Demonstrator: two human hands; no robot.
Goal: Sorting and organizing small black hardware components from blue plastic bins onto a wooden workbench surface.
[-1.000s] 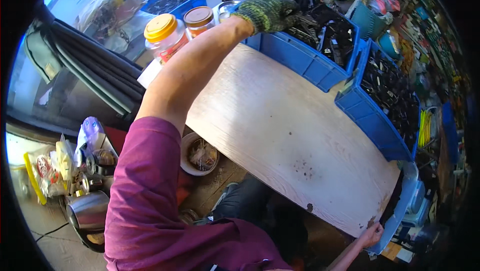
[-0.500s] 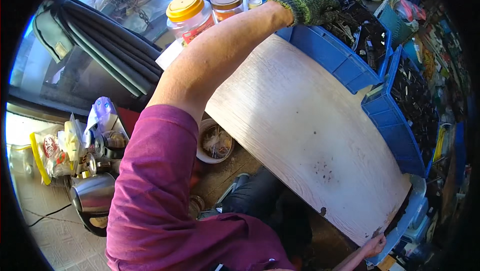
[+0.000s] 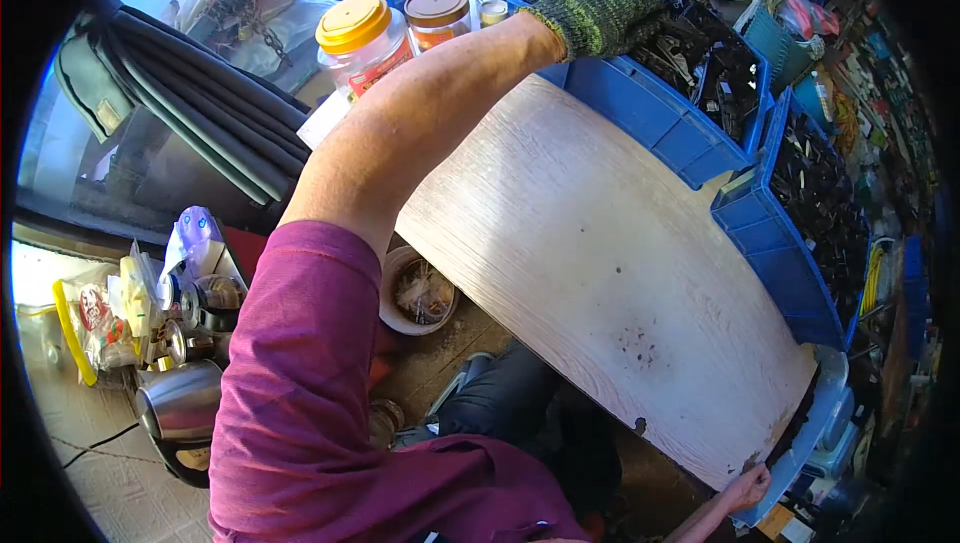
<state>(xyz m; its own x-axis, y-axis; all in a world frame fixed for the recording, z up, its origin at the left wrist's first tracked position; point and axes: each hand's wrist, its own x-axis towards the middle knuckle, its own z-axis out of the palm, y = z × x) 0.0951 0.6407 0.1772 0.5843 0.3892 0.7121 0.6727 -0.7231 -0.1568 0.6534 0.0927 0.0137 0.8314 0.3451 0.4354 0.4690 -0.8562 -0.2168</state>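
Note:
My left hand (image 3: 605,15), in a green and black knitted glove, reaches over the rim of a blue plastic bin (image 3: 650,113) at the far side. The bin holds many small black pieces (image 3: 735,83). Dark fingertips blend into the heap, so their grip is hidden. Down at the near right corner of the worn white wooden tabletop (image 3: 560,233), my bare right hand (image 3: 745,490) is closed, its fingers curled by the edge. Whatever it may hold does not show. A translucent blue container (image 3: 800,443) lies just beyond it.
A second blue bin (image 3: 780,253) of black pieces stands right of the table. Jars with a yellow lid (image 3: 352,23) and a brown lid (image 3: 437,5) stand far left. Below the left arm are a waste bucket (image 3: 388,318) and a steel kettle (image 3: 185,403).
The whole view has shifted slightly. My left hand stays at the bin's rim and my right hand at the table corner, with no clear change in either.

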